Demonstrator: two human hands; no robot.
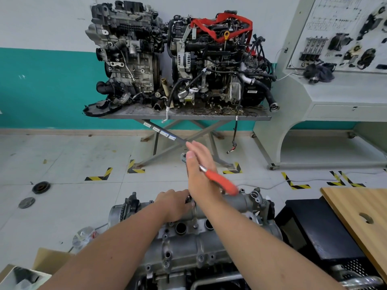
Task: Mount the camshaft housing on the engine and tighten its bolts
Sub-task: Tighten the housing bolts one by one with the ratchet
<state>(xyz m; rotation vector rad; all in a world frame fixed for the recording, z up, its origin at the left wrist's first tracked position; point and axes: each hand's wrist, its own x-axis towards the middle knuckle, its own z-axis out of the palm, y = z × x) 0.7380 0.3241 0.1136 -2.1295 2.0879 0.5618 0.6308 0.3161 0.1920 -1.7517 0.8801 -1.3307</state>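
Right hand [199, 170] grips the orange-handled ratchet [219, 182] at frame centre, left hand [176, 203] curled steadying the socket on the camshaft housing [188, 243], lower centre; keep the socket square while swinging.

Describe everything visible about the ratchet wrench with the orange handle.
The ratchet wrench has a shiny metal head, a thin metal shank and an orange grip, slightly blurred. It slants from its head at upper left to the grip's end at lower right, above the camshaft housing. The right hand, fingers nearly straight, covers the shank; the grip sticks out free. The socket end is hidden.
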